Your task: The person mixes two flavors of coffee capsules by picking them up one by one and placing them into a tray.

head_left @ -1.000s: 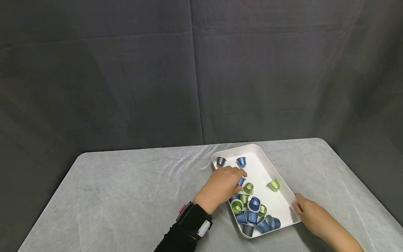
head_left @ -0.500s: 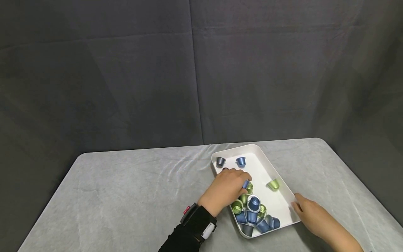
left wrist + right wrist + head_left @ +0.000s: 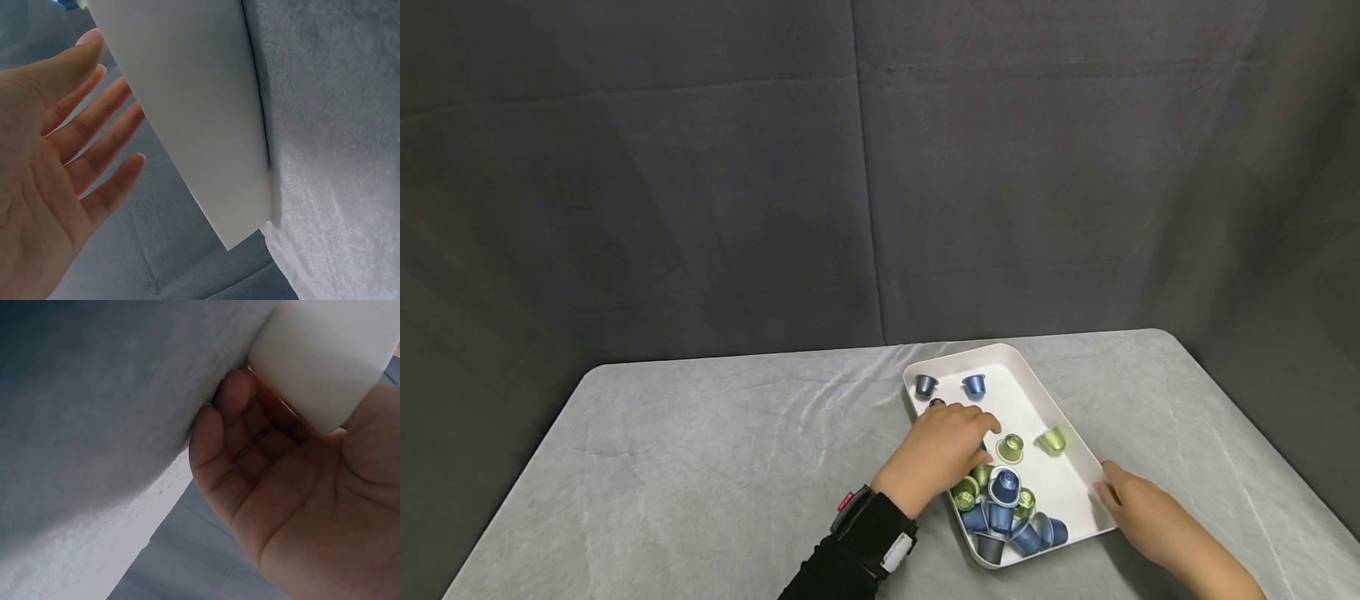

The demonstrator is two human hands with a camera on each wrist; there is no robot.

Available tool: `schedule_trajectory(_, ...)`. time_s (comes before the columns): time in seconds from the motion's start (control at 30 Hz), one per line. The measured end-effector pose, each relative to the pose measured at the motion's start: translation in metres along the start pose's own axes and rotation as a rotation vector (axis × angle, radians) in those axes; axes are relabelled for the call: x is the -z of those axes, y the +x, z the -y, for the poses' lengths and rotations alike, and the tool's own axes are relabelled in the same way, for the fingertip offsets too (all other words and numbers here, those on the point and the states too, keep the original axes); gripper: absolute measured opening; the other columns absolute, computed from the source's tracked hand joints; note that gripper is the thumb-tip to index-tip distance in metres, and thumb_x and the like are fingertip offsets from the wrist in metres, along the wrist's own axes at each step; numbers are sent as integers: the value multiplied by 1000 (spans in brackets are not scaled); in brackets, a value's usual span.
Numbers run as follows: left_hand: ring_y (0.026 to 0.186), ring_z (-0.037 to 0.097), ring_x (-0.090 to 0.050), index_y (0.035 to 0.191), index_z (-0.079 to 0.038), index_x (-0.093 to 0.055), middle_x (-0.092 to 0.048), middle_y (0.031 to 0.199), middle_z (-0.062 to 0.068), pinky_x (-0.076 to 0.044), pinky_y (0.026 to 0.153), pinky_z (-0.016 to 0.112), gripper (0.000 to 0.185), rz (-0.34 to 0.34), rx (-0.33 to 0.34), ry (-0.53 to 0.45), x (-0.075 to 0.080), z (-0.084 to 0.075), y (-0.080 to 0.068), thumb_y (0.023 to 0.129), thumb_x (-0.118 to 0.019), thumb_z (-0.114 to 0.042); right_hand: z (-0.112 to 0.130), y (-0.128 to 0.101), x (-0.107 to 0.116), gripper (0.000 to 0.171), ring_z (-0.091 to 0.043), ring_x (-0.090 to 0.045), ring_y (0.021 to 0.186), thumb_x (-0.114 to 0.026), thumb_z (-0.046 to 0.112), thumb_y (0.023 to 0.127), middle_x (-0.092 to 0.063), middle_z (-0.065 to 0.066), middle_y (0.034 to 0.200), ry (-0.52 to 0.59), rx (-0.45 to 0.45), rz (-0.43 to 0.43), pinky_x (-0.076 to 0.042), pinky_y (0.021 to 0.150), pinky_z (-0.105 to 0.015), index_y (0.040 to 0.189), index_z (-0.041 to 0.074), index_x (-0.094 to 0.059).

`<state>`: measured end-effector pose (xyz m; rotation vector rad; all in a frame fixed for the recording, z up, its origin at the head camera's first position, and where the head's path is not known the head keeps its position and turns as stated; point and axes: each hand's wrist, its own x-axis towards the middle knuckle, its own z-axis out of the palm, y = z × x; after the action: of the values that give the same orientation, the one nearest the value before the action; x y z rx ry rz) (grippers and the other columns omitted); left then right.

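Note:
A white tray (image 3: 1071, 487) holds blue, green and dark coffee capsules. My left hand (image 3: 936, 450) reaches over its left wall, a blue capsule partly hidden beneath the thumb and index finger. In the left wrist view, this hand (image 3: 69, 144) has its fingers loosely spread, some tips hidden behind the tray wall (image 3: 181, 106). Just right of the fingertips stands a green capsule (image 3: 1011, 447). My right hand (image 3: 1146, 508) grips the tray's near right corner. In the right wrist view, its fingers (image 3: 209, 440) curl low beside the tray corner (image 3: 325, 362).
Several capsules crowd the near left corner, among them a blue capsule (image 3: 1004, 485) on top. A dark capsule (image 3: 926, 386) and a blue capsule (image 3: 974, 385) lie at the far end. Another green capsule (image 3: 1052, 440) rests by the right wall. Grey cloth (image 3: 700, 467) covers the table.
My left hand has shifted slightly right and nearer. The green capsule by its fingertips has slid right, away from the pile. The right hand and tray have stayed put.

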<state>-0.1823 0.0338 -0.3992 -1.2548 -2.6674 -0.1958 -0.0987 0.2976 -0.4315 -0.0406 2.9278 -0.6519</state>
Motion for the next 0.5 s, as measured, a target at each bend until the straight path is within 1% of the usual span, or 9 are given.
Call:
schedule_trajectory(0.17,100,11,-64,120,-22,-69,-69,111,-8,-48,89,27,34,-19,16,-30,0,-1,-4,89,-74,-35,0,1,0,9,-21,-53,74,-50,8,101,-61,-9,84,5,-6,6,-46,64,-43,100,0,-53)
schedule_trajectory(0.27,102,11,-63,120,-20,-69,-69,113,-8,-47,93,27,33,-26,44,-83,0,0,-9,91,-72,-35,0,2,0,9,-21,-51,72,-50,8,101,-60,-7,81,-2,-11,7,-45,63,-42,98,0,-53)
schedule_trajectory(0.4,113,12,-60,125,-17,-65,-65,123,-6,-43,102,28,36,-35,100,-150,-1,3,-20,94,-68,-35,-2,1,-1,8,-20,-51,71,-50,8,101,-58,-6,79,-8,-12,8,-45,62,-42,98,1,-53)
schedule_trajectory(0.47,119,14,-57,129,-17,-63,-62,129,-4,-43,103,31,40,-52,127,-160,0,7,-28,94,-68,-35,-2,0,-1,9,-20,-51,73,-51,10,101,-58,-6,80,3,-8,20,-45,63,-42,98,2,-53)
schedule_trajectory(0.5,123,15,-55,131,-17,-61,-60,133,-3,-43,104,33,43,-59,143,-161,2,9,-33,94,-67,-36,-2,-1,1,11,-21,-54,75,-51,12,102,-60,-7,83,4,-4,28,-46,65,-43,100,2,-54)
